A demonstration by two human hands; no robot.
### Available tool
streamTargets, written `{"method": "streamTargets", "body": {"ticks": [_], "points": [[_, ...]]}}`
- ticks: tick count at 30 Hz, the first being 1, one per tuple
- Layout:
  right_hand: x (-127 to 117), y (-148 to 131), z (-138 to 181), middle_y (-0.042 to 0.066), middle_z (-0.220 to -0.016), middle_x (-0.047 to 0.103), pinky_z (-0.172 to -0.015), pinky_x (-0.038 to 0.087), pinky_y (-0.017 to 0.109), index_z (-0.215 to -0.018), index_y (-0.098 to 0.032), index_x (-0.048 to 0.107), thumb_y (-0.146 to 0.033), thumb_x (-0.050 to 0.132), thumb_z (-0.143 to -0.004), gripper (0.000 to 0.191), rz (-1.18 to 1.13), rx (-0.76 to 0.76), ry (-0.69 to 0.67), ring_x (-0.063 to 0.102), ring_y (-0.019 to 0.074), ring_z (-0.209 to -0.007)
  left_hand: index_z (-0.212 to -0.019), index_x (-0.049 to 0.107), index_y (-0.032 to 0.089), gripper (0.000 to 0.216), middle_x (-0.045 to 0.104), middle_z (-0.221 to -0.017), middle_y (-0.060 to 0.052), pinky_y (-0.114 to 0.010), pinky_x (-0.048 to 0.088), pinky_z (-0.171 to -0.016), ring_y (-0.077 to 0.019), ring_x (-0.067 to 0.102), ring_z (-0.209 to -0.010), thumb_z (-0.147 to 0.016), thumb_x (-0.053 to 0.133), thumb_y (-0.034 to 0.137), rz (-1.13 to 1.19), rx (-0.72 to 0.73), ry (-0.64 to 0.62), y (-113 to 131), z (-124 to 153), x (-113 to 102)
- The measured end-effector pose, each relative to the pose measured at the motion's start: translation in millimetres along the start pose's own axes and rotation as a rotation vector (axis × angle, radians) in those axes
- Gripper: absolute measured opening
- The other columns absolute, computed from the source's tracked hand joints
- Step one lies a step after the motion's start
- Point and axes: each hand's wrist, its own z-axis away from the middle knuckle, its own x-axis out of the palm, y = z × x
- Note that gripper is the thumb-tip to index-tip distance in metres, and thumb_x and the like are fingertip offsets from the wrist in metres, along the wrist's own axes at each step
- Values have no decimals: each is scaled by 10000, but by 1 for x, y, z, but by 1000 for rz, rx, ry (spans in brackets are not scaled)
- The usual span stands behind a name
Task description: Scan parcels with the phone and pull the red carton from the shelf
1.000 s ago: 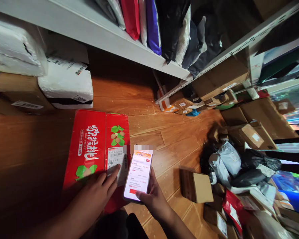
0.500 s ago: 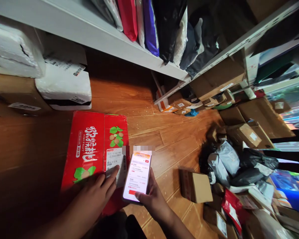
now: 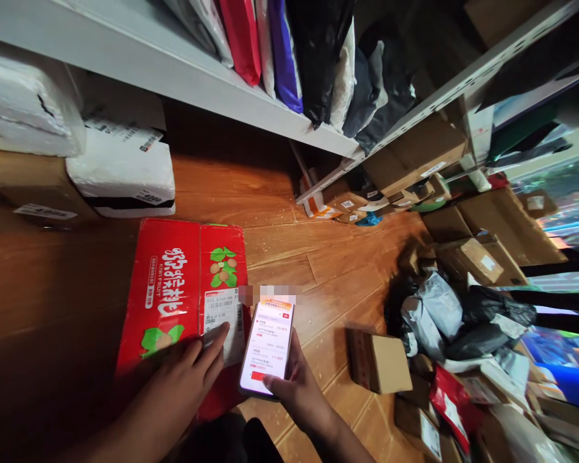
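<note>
A red carton (image 3: 181, 283) printed with "KIWI FRUIT" lies on the wooden floor, its top decorated with green leaves and brown fruit. My left hand (image 3: 193, 370) rests on it with the fingers stretched out, the index fingertip touching the white shipping label (image 3: 222, 308). Over the carton's right edge, my right hand (image 3: 294, 386) grips a smartphone (image 3: 266, 344), thumb on the lower part of the lit screen near a red button. The screen shows lines of text too small to read. Part of the carton is hidden under my left hand and forearm.
Above stands a grey shelf (image 3: 183, 77) holding upright bagged parcels. White wrapped parcels (image 3: 125, 170) and a brown box (image 3: 33, 186) sit at left. A small cardboard box (image 3: 383, 363) lies right of the phone, beside piled bags (image 3: 439, 308) and cartons.
The view has shifted slightly, with the shelf parcels sitting a little further left. Both hands keep nearly the same pose on the carton and the phone.
</note>
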Motion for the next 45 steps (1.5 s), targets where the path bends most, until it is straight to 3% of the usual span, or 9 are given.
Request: {"method": "streamTargets", "body": {"ticks": [7,15,21,25,29,35,40,45], "points": [[0,0,0,93,-1199,635,-852,491,427,-1230,-257,342,-222,795,-581,792,-23,11,0,622,264,-1055,-1081,691,249,571,484,-1408,13,-353,549,-658,-237,575,-897,-559,523,88,13,-23,90,1,-2,0],[4,-2,0,74,-1177,648,-767,507,408,-1197,-275,356,-273,773,-619,713,-29,37,17,658,246,-941,-1167,642,265,592,411,-1463,26,-375,533,-701,-242,536,-907,-606,541,105,-10,-42,40,4,4,10],[7,-4,0,66,-1149,656,-862,485,427,-1179,-270,381,-276,783,-610,697,-44,35,6,639,243,-1007,-1161,647,234,584,447,-1437,-12,-382,544,-703,-264,559,-961,-595,568,113,14,-13,31,2,1,4],[7,-6,2,83,-1169,641,-866,485,445,-1192,-274,359,-258,810,-558,778,-13,56,12,628,266,-1034,-1148,653,248,570,443,-1437,-8,-369,542,-682,-255,577,-950,-608,559,94,28,8,6,0,-1,2],[9,-10,3,81,-1165,642,-867,485,439,-1179,-272,387,-265,802,-578,731,20,42,-11,622,272,-1053,-1158,647,257,562,433,-1446,1,-385,533,-708,-258,568,-961,-632,540,90,29,-23,-11,0,1,1],[10,-10,0,105,-1226,614,-898,475,451,-1195,-254,376,-281,796,-595,733,23,19,-15,592,298,-1120,-1158,651,257,512,559,-1338,-12,-348,524,-776,-238,556,-948,-696,503,93,-7,-48,43,3,5,-13],[7,-7,1,97,-1214,627,-890,492,440,-1195,-255,375,-262,796,-606,724,0,24,-28,609,290,-1102,-1059,708,208,482,610,-1270,-47,-336,552,-737,-249,578,-912,-628,522,98,34,-96,167,8,6,-15],[4,-4,3,74,-1181,651,-880,506,436,-1175,-277,386,-229,783,-629,676,7,10,0,632,273,-1063,-1054,710,219,473,605,-1273,-67,-316,561,-737,-228,604,-904,-643,522,78,27,-133,141,10,6,-13]]}}
